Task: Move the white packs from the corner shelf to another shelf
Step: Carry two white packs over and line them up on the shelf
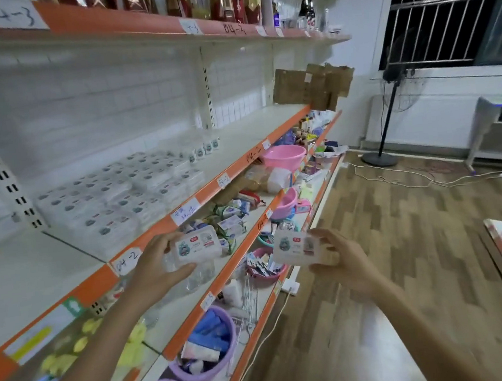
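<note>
My left hand (154, 267) grips a white pack (198, 246) with a blue-green label, held just in front of the orange shelf edge (184, 202). My right hand (339, 257) holds a second white pack (297, 248) out over the lower shelves, a little right of the first. Several more white packs (117, 199) lie stacked in rows on the middle shelf, up and left of both hands. A few packs (203, 147) stand upright at the far end of that stack.
Bare shelf board (24, 280) lies left of the stack and more (253, 126) to its right, up to some cardboard (313, 86). Lower shelves hold pink basins (284, 155), purple buckets (207, 343) and small goods. The wooden floor (372, 271) carries cables and a fan stand (379, 158).
</note>
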`<action>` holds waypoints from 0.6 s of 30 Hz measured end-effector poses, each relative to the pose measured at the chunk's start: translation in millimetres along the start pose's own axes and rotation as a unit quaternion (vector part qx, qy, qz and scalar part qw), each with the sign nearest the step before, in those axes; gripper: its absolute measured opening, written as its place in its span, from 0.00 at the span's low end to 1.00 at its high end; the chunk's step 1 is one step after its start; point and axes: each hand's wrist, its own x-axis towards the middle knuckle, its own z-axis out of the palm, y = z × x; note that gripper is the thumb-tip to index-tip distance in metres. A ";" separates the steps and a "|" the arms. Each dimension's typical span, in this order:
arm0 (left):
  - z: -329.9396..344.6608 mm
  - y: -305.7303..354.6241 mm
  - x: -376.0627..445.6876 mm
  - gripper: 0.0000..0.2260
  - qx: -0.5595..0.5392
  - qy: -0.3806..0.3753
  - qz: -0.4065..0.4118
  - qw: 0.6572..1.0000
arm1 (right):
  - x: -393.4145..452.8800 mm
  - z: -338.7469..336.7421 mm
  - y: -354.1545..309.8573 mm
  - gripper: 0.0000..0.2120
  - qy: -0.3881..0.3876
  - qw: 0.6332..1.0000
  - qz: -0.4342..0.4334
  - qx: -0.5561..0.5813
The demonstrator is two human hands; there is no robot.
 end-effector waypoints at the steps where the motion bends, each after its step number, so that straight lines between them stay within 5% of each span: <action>1: 3.5 -0.3 10.9 0.25 0.005 0.008 0.006 1.000 | 12.7 0.1 5.3 0.32 -0.003 1.000 -0.004 0.003; 9: 6.0 -11.7 94.7 0.25 0.037 0.080 -0.039 0.995 | 159.6 3.3 15.5 0.33 -0.066 0.996 -0.052 0.037; 18: -59.2 -20.4 124.7 0.24 0.126 0.162 -0.126 0.971 | 313.8 43.5 -57.4 0.32 -0.168 0.954 -0.249 0.013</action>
